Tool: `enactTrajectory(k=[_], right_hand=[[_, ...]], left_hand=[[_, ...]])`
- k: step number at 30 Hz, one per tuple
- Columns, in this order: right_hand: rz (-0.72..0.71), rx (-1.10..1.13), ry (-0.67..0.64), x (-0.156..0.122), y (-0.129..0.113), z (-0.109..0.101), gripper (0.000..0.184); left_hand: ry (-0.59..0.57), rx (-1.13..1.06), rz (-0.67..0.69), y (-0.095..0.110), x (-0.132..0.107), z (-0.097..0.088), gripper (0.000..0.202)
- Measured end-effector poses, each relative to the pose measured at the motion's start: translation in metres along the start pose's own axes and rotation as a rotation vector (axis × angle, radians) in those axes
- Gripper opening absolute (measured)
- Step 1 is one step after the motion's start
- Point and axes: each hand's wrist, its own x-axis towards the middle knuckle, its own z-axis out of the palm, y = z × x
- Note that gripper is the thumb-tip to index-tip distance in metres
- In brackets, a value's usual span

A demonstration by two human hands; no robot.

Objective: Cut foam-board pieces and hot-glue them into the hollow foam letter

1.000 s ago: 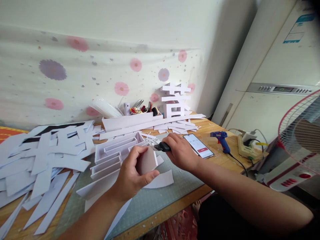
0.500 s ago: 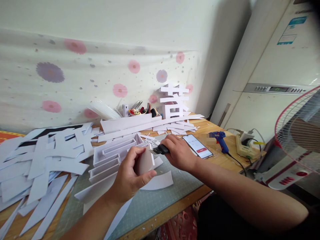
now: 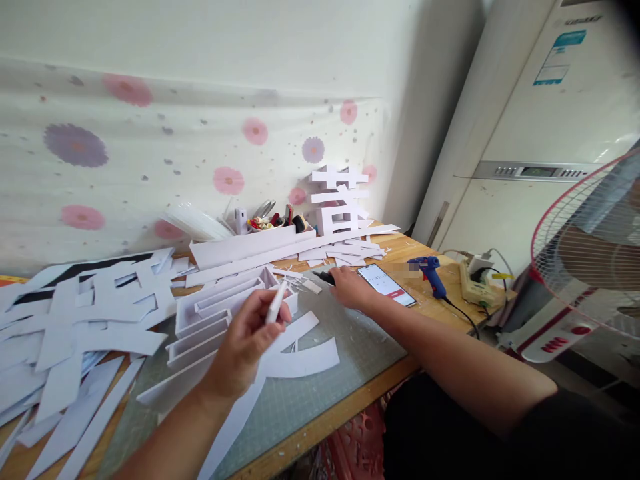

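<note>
My left hand [image 3: 245,340] is raised over the green cutting mat [image 3: 320,393], its fingers pinched on a small white foam-board piece [image 3: 276,303] seen edge-on. My right hand [image 3: 350,288] lies low on the mat beside a phone [image 3: 386,284], fingers closed over a black utility knife [image 3: 324,277] whose tip pokes out to the left. Just behind my left hand sits a white foam-board character frame [image 3: 220,307] with upright walls. Curved white cut-outs [image 3: 305,357] lie flat on the mat under my left hand.
A heap of white foam-board strips and shapes [image 3: 80,333] covers the table's left. A standing white character [image 3: 340,200], a tool tray [image 3: 270,223], a blue glue gun [image 3: 427,270], a power strip [image 3: 477,283] and a fan [image 3: 590,260] stand at the back and right.
My right hand has dropped away from the white piece down to the mat with the knife. My left hand turned the piece edge-on. The view shifted right.
</note>
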Motion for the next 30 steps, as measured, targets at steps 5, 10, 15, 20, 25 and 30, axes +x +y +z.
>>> enactTrajectory(k=[5,10,15,20,25,30], right_hand=[[0.004,0.044,-0.047,0.001,0.003,0.007,0.041],[-0.075,0.129,0.069,-0.002,0.003,-0.006,0.040],[0.105,0.199,0.318,-0.005,0.048,-0.037,0.026],[0.488,0.160,0.592,-0.029,0.126,-0.067,0.024],[0.495,0.257,0.649,-0.048,0.133,-0.063,0.020],[-0.074,0.479,0.436,-0.055,0.038,-0.058,0.027]], left_hand=[[0.095,-0.425,-0.243,0.008,0.005,-0.002,0.059],[0.042,-0.570,-0.390,0.011,0.006,-0.001,0.053],[0.133,-0.567,-0.521,0.014,0.010,0.000,0.048],[0.207,-0.512,-0.631,0.012,0.011,-0.002,0.040],[0.095,-0.440,-0.504,0.011,0.005,0.002,0.044],[-0.116,-0.443,-0.438,0.011,-0.001,0.006,0.034]])
